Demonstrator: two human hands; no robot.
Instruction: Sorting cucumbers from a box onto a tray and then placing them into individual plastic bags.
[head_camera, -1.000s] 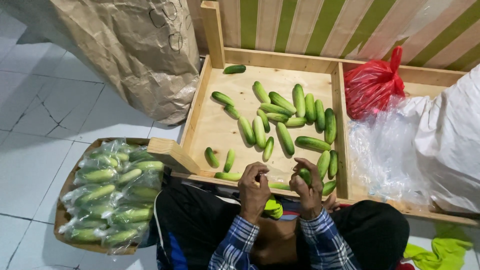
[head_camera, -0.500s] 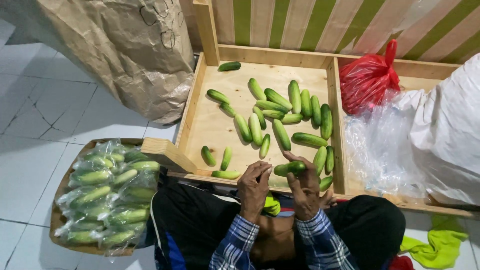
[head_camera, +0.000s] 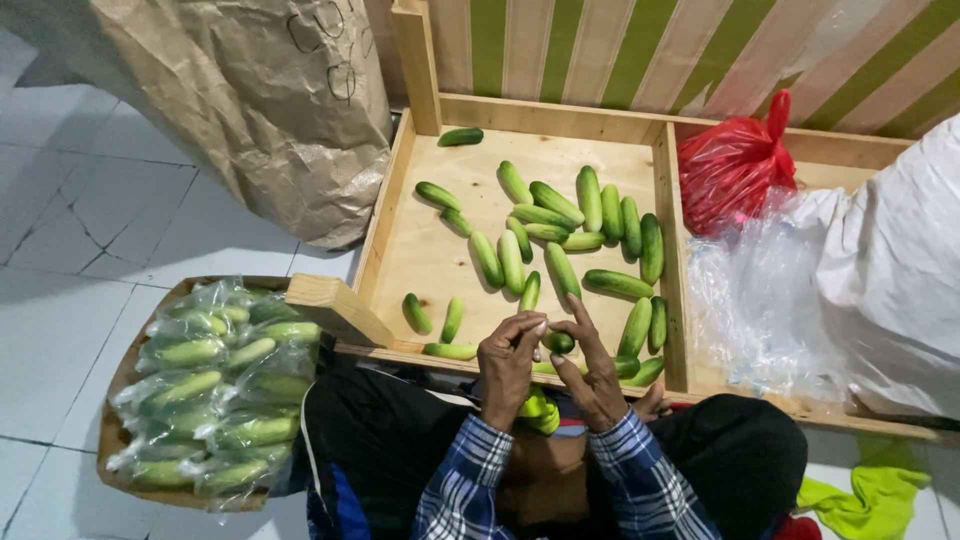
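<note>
A: What are you sitting on?

B: You sit on a white tiled floor (head_camera: 90, 330), its grout lines dark and some tiles cracked. Take the wooden tray (head_camera: 425, 245) as the marker. Behind the tray a wall of green and pale stripes (head_camera: 600, 50) runs across. To the tray's left stands a big crumpled brown paper sack (head_camera: 250, 100). To its right, in the neighbouring wooden compartment, a large white sack (head_camera: 900, 270) slumps, with clear plastic sheeting (head_camera: 760, 300) spilling from it toward the tray's divider.

A: And smaller things?

B: Off the tray's near left corner lies a shallow wooden basket (head_camera: 120, 440) filled with cucumbers wrapped in clear plastic (head_camera: 220, 390). Behind the plastic sheeting, at the tray's far right, sits a knotted red plastic bag (head_camera: 735, 165). A yellow-green cloth (head_camera: 875, 495) lies on the floor past the tray's near right corner. On the tray's board, loose cucumbers (head_camera: 560, 225) are scattered, most of them bunched toward its right side, one alone at the far edge.

A: My hands?

B: Both hover over the tray's near rim. Your left hand (head_camera: 508, 365) and right hand (head_camera: 590, 370) meet fingertip to fingertip around one small cucumber (head_camera: 558, 342), pinching it between them just above the rim. Whether thin plastic is around it, you cannot tell.
</note>
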